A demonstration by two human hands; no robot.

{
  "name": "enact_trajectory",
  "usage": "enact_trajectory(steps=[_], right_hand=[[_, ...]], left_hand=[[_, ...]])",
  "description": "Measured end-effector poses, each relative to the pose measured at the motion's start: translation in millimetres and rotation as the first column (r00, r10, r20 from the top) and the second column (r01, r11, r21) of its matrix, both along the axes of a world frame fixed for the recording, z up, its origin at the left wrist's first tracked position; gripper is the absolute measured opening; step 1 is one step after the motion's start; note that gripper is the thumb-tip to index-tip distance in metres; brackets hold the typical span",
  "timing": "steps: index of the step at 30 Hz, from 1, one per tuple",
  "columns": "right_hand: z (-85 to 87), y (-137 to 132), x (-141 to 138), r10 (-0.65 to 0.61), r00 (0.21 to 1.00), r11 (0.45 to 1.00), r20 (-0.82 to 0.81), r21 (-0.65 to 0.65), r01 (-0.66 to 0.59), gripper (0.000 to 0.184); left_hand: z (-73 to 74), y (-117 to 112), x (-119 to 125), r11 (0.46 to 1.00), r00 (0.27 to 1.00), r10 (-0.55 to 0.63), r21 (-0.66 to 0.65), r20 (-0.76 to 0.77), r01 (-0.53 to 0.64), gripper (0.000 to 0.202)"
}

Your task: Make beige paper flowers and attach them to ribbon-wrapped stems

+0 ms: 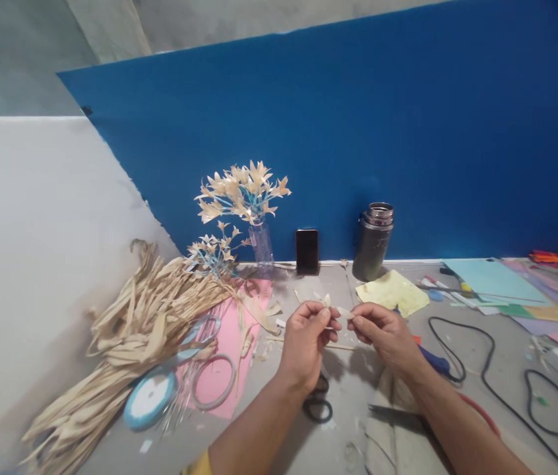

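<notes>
My left hand (306, 336) and my right hand (382, 333) meet over the grey table, fingers pinched. Between them they hold a small pale dried-leaf petal piece (338, 310) on a thin stick. The left fingers grip the stick and a petal tip; the right fingers pinch the other petal end. Black-handled scissors (317, 401) lie on the table just under my left wrist.
A heap of dried leaf strips (130, 330) lies at left by a blue ribbon spool (149, 398) and pink paper (224, 349). A vase of leaf flowers (247, 198), a phone (307, 251) and a dark flask (374, 241) stand against the blue board. Black cable (487, 369) and coloured papers (491, 280) lie at right.
</notes>
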State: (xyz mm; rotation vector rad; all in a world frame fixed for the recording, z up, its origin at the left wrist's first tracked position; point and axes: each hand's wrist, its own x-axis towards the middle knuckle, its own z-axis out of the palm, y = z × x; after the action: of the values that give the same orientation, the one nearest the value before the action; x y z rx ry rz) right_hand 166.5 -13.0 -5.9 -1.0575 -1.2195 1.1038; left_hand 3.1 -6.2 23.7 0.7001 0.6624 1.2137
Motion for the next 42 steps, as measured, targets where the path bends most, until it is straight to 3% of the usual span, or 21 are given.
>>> enact_trajectory(steps=[5,8,13,18,23,31,38,42], right_hand=[[10.9,-5.6,-10.9,-0.171,0.971,0.984,0.166,0.08,0.159,0.028],[13.0,-9.4,-13.8,-0.106,0.978,0.991,0.179,0.095,0.09,0.026],[13.9,-9.3,-6.3,-0.029,0.993,0.999,0.111,0.028,0.027,0.036],[17.8,-7.1,-3.3,0.02,0.999,0.999,0.036,-0.028,-0.019,0.041],[22.1,-8.4,-4.2,0.048,0.987,0.998,0.155,-0.045,-0.042,0.044],[16.9,-6.5,-2.7,-0.008,0.942,1.0,0.335,0.028,-0.002,0.022],[18.0,-6.1,-3.4,-0.038,0.908,0.998,0.418,0.056,0.016,0.019],[17.3,-5.0,-1.9,-0.041,0.925,0.999,0.378,0.028,0.033,0.016]], left_hand=[[-7.0,-4.5,13.9,0.996,0.996,0.076,0.055,-0.035,-0.074,0.025],[-8.7,-1.4,13.0,0.993,0.994,0.073,0.103,-0.077,-0.065,0.024],[-3.8,4.7,2.1,0.979,0.984,-0.024,0.195,-0.176,0.059,0.024],[0.8,5.1,-0.1,0.964,0.958,-0.135,0.191,-0.254,0.187,0.023],[2.3,5.5,2.9,0.958,0.927,-0.092,0.222,-0.364,0.183,0.02],[-2.8,10.4,5.2,0.963,0.883,0.072,0.263,-0.465,0.06,0.015],[-10.4,9.7,4.7,0.973,0.852,0.036,0.214,-0.522,0.09,0.014],[-9.6,9.9,4.4,0.977,0.86,-0.002,0.182,-0.511,0.111,0.017]])
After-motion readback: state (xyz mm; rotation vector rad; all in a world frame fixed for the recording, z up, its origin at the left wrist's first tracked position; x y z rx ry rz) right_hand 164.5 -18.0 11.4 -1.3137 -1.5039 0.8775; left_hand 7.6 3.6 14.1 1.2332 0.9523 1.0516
